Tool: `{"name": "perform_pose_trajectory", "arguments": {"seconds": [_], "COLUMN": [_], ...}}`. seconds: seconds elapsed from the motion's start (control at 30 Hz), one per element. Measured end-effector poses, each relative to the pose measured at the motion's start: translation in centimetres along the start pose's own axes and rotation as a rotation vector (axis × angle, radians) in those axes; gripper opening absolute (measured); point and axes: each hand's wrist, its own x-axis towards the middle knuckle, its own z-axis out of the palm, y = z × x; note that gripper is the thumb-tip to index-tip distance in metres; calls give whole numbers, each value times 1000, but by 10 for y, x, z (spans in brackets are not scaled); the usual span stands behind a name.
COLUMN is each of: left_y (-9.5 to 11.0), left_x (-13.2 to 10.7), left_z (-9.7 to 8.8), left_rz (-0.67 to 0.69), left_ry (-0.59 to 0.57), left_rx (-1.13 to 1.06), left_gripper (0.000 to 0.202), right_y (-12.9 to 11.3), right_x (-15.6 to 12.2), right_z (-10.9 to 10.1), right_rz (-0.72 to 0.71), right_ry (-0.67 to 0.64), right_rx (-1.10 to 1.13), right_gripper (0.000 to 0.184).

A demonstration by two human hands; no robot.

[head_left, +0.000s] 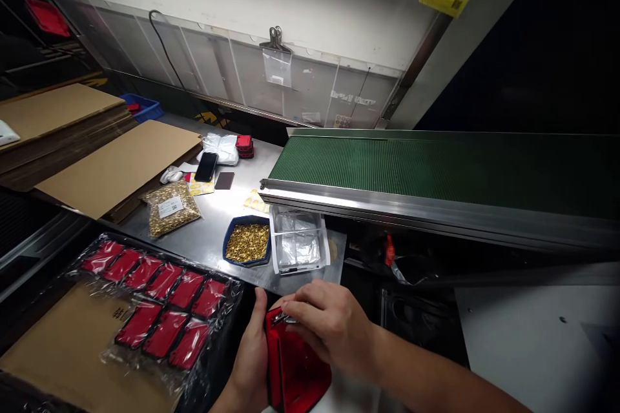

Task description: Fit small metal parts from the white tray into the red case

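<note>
Both hands are bare — no gloves, no rings — the left hand [249, 358] and right hand [327, 322] alike. The forearms run bare too — no sleeve or watch in sight.

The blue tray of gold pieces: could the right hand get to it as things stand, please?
Probably yes. The blue tray sits open-topped just beyond the right hand, with only bare steel table between. That hand is now pinching something small on the red part held by the left hand.

My view: dish [247, 243] left of bag stack [299, 240], conveyor [436, 168] behind; case tray [159, 300] left, probably on cardboard [62, 348].
</note>
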Motion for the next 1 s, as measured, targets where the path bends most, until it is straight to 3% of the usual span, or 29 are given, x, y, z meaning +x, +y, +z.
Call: {"name": "perform_pose_trajectory", "arguments": {"seconds": [0.23,0.37,0.47,0.53,0.6,0.7,0.73,0.8,0.9,0.93,1.0], "left_y": [-3,-2,-1,-1,-2,-5,-6,-8,-12,-14,-20], "left_x": [-1,-2,-3,-3,-2,2,4,6,3,0,-6], "left_z": [0,-8,-11,-9,-5,3,5,5,-1,-3,-4], "left_rz": [11,-46,-46,-34,4,58,84,212,606,752,979], "left_ry": [-3,-1,-4,19,91,168,178,247,340,331,272], "left_rx": [-45,45,32,16,57,129,145,240,672,836,1080], "left_gripper": [41,49,52,52,56,61,62,58,46,44,41], "right_y": [2,4,-2,-9,-16,-23,-23,-21,-10,-6,0], "right_x": [-1,-9,-17,-21,-23,-24,-23,-20,-13,-10,-7], "right_z": [-2,-10,-16,-16,-11,1,5,10,13,13,12], "right_rz": [-96,60,158,107,-43,-209,-173,71,600,724,831], "right_ry": [-7,156,233,206,180,233,278,396,525,542,542], "right_rx": [-120,41,224,280,284,307,337,466,756,832,901], "right_gripper": [22,16,22,24,27,29,30,30,36,39,44]}}
